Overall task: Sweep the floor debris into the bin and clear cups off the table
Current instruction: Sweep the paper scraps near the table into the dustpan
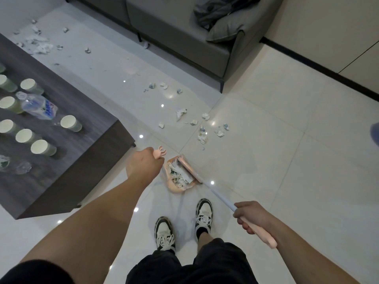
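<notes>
The left hand [143,166] is clenched round the pink top of the dustpan handle [161,151]; the dustpan [177,177], full of paper scraps, sits on the floor [266,150] at 12 o'clock from the shoes [205,214]; the right hand [249,216] has its fingers wrapped round the broom [217,194], whose head lies in the pan; loose debris [202,133] lies at 1 o'clock; cups [70,123] stand on the counter [82,156] at 10 o'clock.

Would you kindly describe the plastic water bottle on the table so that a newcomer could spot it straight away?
Start at the dark wood-grain coffee table on the left side of the view, where pale green paper cups stand upright. Among them lies the water bottle. It alone is clear plastic with a blue and white label, and it is tipped on its side.
</notes>
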Demonstrator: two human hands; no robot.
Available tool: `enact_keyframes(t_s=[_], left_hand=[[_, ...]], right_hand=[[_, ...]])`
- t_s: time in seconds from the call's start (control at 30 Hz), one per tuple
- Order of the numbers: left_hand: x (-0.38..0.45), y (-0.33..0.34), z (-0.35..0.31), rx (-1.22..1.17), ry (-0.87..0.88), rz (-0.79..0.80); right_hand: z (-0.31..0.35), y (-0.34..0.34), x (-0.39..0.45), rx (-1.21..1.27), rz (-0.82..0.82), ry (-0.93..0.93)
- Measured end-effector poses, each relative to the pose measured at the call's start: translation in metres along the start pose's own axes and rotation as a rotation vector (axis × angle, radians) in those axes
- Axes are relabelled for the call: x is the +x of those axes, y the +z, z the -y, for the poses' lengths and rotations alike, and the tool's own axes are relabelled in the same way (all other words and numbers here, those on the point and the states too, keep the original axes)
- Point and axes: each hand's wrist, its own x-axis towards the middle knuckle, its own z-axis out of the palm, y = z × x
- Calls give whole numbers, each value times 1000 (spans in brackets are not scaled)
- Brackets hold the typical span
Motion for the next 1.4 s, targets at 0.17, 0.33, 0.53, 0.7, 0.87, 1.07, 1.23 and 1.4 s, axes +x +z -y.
enact_keyframes(t_s=[0.17,0.33,0.53,0.7,0.87,1.07,1.23,1.4], left_hand=[[-3,-3,9,-60,-22,-9],[-8,-12,3,-140,-27,-30],[5,-36,-10,-142,-15,-44],[16,-51,-27,-141,-11,-18],[10,-51,-20,-114,-45,-16],[3,-41,1,-93,-112,0],[1,-33,15,-109,-166,-13],[5,-27,26,-82,-205,13]], right_hand=[[3,1,-10,32,-38,-23],[11,4,-14,86,-91,-47],[11,4,-23,161,-117,-81],[19,3,-22,189,-116,-103],[31,0,-6,171,-114,-104],[43,0,13,144,-146,-112],[52,2,32,76,-133,-96],[40,26,36,-85,-55,-47]])
